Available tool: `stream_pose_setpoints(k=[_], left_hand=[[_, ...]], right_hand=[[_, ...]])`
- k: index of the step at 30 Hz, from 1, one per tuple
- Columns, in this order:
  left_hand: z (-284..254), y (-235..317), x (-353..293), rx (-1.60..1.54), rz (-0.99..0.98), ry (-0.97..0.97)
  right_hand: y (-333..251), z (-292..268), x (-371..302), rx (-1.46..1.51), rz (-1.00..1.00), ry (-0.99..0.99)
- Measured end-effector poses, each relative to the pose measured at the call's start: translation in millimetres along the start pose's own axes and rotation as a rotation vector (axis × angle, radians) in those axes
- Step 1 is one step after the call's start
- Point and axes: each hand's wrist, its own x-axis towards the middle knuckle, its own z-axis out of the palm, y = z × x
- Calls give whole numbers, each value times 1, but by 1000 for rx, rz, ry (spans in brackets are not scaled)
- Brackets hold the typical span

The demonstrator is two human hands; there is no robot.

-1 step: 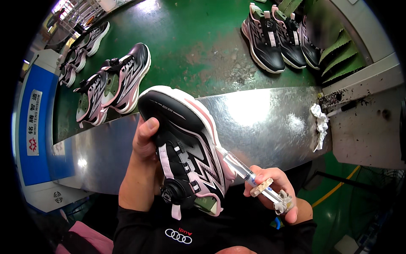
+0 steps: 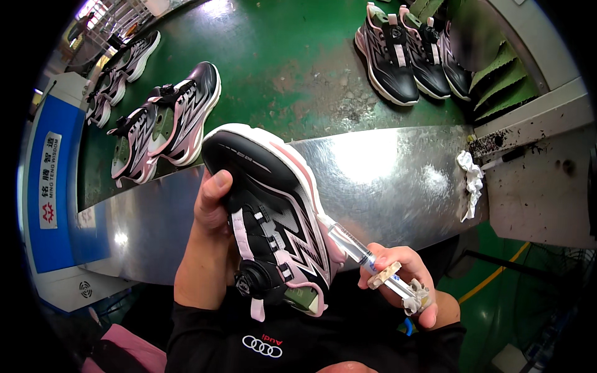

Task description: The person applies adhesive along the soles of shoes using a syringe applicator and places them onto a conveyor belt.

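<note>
My left hand (image 2: 213, 202) is closed around the toe end of a black, pink and white sneaker (image 2: 283, 214), its thumb on the upper. The shoe is tilted, toe away from me, with a dial (image 2: 252, 281) near its collar and a green last (image 2: 303, 298) inside. In my right hand (image 2: 404, 273) is a clear syringe (image 2: 351, 244), its flange and plunger end crusted with pale, dried material. The syringe's tip meets the shoe's side where the upper joins the white sole. The fingers of my left hand behind the shoe are hidden.
A metal ledge (image 2: 398, 205) borders the green work surface (image 2: 286, 74). Sneakers stand at the left (image 2: 186, 115) and far right (image 2: 388, 62). Crumpled white tissue (image 2: 471, 186) and a black-handled brush-like tool (image 2: 507, 158) lie at the right. A blue and white machine housing (image 2: 59, 180) stands left.
The sneaker has tipped very slightly in my left hand. The syringe stays against its side.
</note>
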Motion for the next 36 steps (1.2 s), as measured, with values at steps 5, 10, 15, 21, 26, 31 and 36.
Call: stream_pose_setpoints(k=[5,10,15,21,26,31,36], left_hand=[[1,3,-3,-180,-39,114],[-18,1,-5,-235,-77,155],[-12,-3,-1,-312,-95,174],[-20,-4,-2,-311,-104,226],[-26,-2,-2,-294,-134,248],[-26,-2,-1,-302,-113,259],[-29,-2,0,-203,-90,325]], right_hand=[[2,2,-11,1,31,-7],[2,8,-24,9,39,16],[6,8,-36,-17,20,8],[10,9,-43,-18,-12,38],[14,9,-53,-28,-15,72],[20,5,-60,-25,-42,80],[23,2,-65,-51,-44,88]])
